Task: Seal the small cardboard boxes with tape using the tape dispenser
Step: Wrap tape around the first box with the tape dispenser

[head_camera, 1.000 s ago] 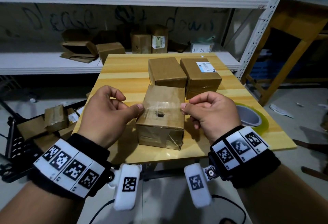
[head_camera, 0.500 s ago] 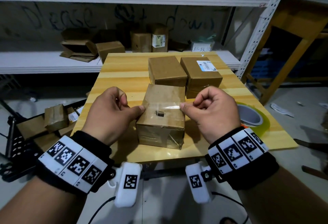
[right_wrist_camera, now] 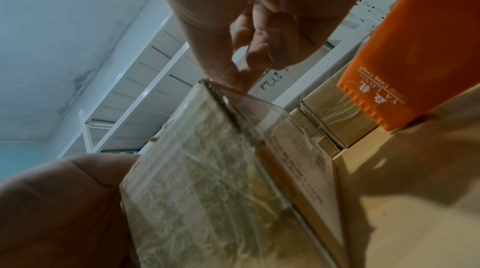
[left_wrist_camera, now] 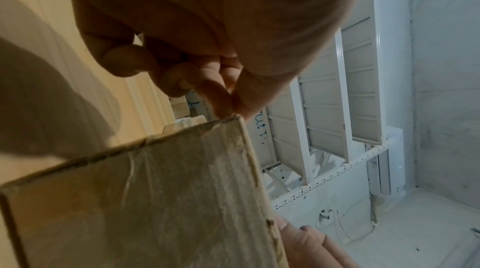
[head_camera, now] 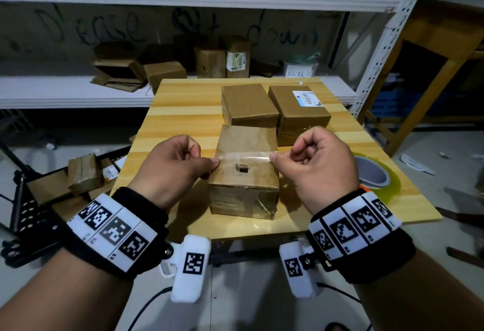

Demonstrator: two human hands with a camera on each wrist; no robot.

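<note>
A small cardboard box (head_camera: 245,173) stands near the front edge of the wooden table (head_camera: 183,110). A strip of clear tape (head_camera: 245,156) stretches across above its top. My left hand (head_camera: 180,165) pinches the strip's left end at the box's left edge. My right hand (head_camera: 311,163) pinches the right end, seen close in the right wrist view as a clear flap of tape (right_wrist_camera: 249,104) at the box (right_wrist_camera: 213,180) corner. The left wrist view shows the thumb and finger pinched (left_wrist_camera: 228,102) just above the box (left_wrist_camera: 155,200). The tape dispenser (head_camera: 374,173) with its orange body (right_wrist_camera: 415,57) lies right of my right hand.
Two more cardboard boxes (head_camera: 248,105) (head_camera: 298,113) sit side by side behind the near box. White metal shelving (head_camera: 78,92) behind the table carries several boxes. A black crate (head_camera: 31,199) with boxes stands on the floor at the left. A wooden bench (head_camera: 432,68) is at the right.
Both hands have risen slightly and moved towards the box's far part, keeping the tape strip stretched between them. The box has not moved.
</note>
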